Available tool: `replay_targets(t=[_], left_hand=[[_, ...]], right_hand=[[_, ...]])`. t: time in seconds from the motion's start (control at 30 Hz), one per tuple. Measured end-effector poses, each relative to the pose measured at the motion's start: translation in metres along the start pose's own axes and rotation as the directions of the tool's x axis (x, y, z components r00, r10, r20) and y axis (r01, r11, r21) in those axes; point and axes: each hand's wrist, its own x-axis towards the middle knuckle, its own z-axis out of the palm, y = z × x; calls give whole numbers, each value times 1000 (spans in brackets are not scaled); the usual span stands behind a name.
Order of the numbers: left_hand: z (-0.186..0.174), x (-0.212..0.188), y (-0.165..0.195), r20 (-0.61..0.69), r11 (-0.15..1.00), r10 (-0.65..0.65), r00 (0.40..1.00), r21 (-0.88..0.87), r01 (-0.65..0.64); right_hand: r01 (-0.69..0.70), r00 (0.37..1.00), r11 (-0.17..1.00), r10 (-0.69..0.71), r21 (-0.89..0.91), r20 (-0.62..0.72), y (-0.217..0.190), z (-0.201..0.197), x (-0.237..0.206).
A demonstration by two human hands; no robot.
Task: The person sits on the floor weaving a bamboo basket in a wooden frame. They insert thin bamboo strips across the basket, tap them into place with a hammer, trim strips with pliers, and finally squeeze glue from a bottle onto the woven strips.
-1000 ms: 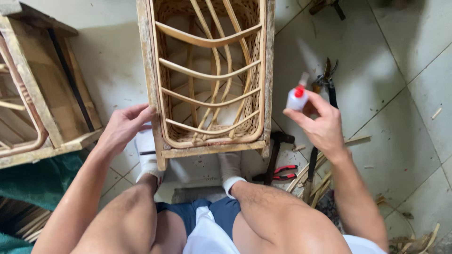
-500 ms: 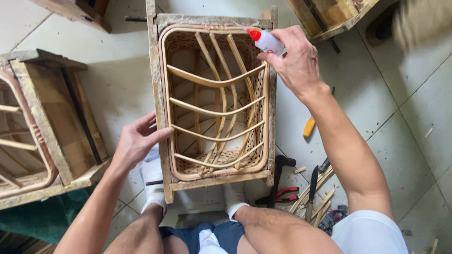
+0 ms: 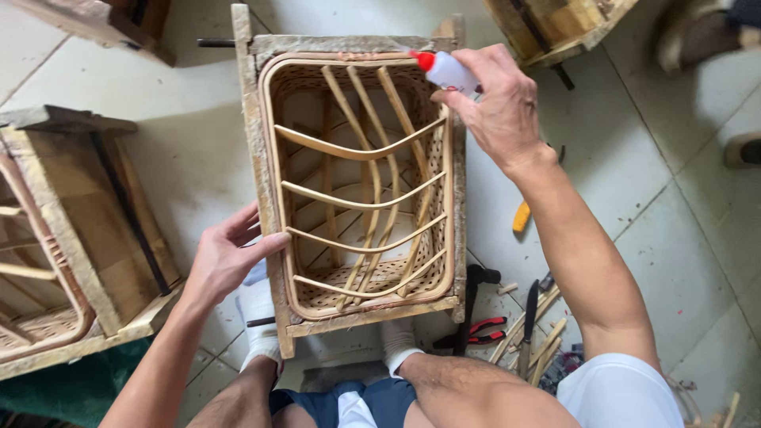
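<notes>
A rough wooden frame (image 3: 255, 150) is standing on the pale tiled floor (image 3: 650, 206) between the person's feet, and a woven rattan basket (image 3: 361, 186) is sitting snugly inside it, its curved ribs crossing the open middle. Since half a second ago the view has been closing in slightly on the frame, so its far edge is now lying nearer the top of the picture.

The left hand (image 3: 226, 257) is resting against the frame's left rail near the lower corner, fingers spread and laid flat on the wood rather than gripping it; it has barely shifted from where it was before. The right hand (image 3: 495, 103) is wrapping its fingers around a small white glue bottle (image 3: 444, 70) with a red tip, and it is holding the tip down at the basket's top right corner (a second ago this bottle was being held well off to the right of the frame, low and clear of the rim).

A second wooden frame (image 3: 75, 230) is lying to the left. Red-handled pliers (image 3: 479, 331), a yellow-handled tool (image 3: 520, 215) and loose rattan strips (image 3: 539, 341) are lying on the tiles at lower right.
</notes>
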Motion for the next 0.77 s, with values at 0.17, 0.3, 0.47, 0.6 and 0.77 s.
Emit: replay_targets(t=[0.17,0.3,0.47,0.6,0.77], left_hand=[[-1,4,0,7,999,15,1000,34,-15],[-3,5,-1,13,999,41,999,-15,-41],[-7,10,-2,39,997,75,996,-28,-74],[-9,11,-2,41,998,59,997,-20,-58],[-9,11,0,54,998,51,997,-38,-49]], right_hand=[[215,975,971,-220,-107,-36,-20,21,15],[249,967,959,-253,-134,-20,-32,35,25],[276,961,949,-277,-155,11,-44,44,36],[287,957,942,-289,-177,14,-53,48,43],[316,948,928,-317,-200,29,-61,48,49]])
